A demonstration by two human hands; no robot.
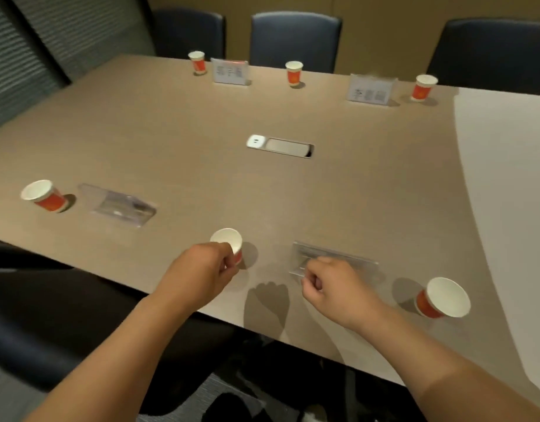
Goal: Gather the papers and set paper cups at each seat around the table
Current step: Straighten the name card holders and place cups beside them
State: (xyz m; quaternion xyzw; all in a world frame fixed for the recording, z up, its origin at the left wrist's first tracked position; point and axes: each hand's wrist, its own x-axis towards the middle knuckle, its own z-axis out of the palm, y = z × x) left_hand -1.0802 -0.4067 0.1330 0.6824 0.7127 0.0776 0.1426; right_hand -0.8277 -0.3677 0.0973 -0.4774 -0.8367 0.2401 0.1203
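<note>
No text can be read anywhere. Taking the socket panel [280,146] set in the middle of the counter [171,132] as the landmark: beyond it to the left, a clear sign holder [229,72] carries a card with dark printed rows, too blurred to make out. Beyond it to the right, a second sign holder [370,90] shows similar blurred print. The red paper cups [294,74] bear a pale emblem that cannot be read either.
</note>
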